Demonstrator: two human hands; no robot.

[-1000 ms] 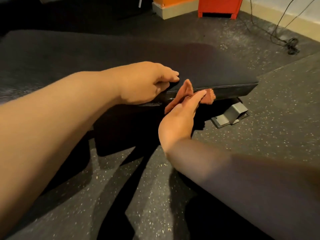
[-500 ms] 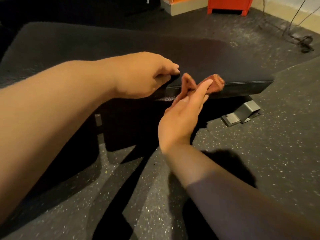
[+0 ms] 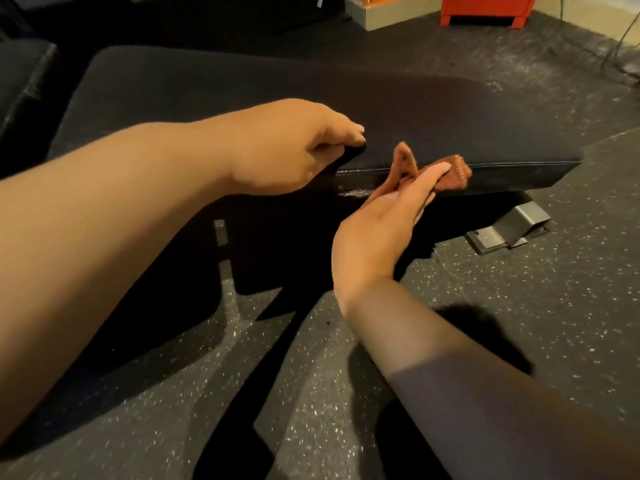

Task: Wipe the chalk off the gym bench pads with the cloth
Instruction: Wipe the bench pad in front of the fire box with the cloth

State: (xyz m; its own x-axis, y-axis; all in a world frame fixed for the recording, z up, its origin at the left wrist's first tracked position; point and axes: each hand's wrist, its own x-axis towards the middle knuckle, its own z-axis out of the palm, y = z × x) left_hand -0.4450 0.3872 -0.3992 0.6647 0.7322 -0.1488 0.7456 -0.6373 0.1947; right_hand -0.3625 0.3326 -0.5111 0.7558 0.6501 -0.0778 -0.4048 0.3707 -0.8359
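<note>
Speckled rubber floor (image 3: 519, 306) fills most of our view, running out to a red box (image 3: 485, 8) at 1 o'clock and a cable (image 3: 620, 39) at 2 o'clock. The black pad (image 3: 346, 109) spans from 10 to 2 o'clock, matte on top, with a stitched seam along its near side. A grey metal foot (image 3: 512, 226) shows below its end at 3 o'clock.

Our left hand (image 3: 291, 147), at 12 o'clock, curls over the pad's near edge and grips it, steadying the bench. Our right hand (image 3: 381, 223), near centre, has its fingers straight and together, pressing the cloth (image 3: 453, 171) flat against the pad's side face. The rust-coloured cloth is bunched, with one flap standing up above the seam.

A pale chalk smear (image 3: 353, 193) sits low on that side face, just toward 9 o'clock from the cloth. The top is too dark for us to tell whether chalk remains there.

We judge the side face is being wiped. The next move calls for dragging the cloth back over the smear with firm pressure while the left hand braces.
</note>
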